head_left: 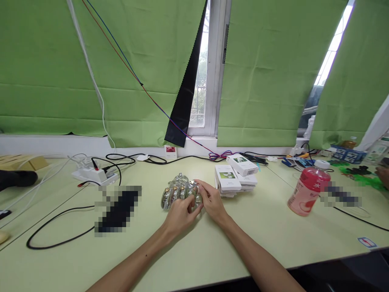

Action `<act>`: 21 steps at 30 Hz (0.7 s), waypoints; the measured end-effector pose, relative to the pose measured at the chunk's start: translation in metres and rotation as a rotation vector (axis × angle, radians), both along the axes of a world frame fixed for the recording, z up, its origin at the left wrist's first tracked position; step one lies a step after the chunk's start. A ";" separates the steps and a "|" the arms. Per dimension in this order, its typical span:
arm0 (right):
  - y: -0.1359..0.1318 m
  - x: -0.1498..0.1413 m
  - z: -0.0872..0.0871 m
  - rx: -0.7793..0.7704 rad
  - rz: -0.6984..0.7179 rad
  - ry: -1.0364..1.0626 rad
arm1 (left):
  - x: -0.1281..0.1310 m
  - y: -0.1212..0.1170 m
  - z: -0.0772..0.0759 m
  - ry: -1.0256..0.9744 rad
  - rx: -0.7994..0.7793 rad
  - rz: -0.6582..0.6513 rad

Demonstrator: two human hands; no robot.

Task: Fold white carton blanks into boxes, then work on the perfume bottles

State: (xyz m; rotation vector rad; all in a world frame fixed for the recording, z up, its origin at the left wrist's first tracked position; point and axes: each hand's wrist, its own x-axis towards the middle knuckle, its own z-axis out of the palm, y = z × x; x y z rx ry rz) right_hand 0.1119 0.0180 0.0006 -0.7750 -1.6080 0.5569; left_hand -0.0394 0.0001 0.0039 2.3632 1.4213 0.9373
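Note:
A cluster of shiny silver-and-gold round metal pieces, rather like pocket watches with small gold knobs on top, stands close together in rows on the table. At its right end, my right hand pinches one of the pieces near its top between thumb and fingers. My left hand comes in from the front, its fingers curled against the lower part of the same piece. The two hands nearly touch, and they partly hide that piece and the front of the cluster.
White boxes with a green picture lie stacked right of my hands. Farther right stands a pink drink bottle. A power strip with cables is at the left, near a blurred dark object. Cables run along the back edge below green curtains.

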 end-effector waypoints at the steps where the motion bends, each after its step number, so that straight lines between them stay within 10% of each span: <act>1: 0.001 0.000 0.000 0.000 0.003 0.000 | 0.000 0.001 -0.001 0.002 -0.005 0.001; 21: 0.002 0.000 -0.002 -0.050 -0.016 -0.001 | -0.002 0.002 -0.003 -0.034 -0.008 -0.023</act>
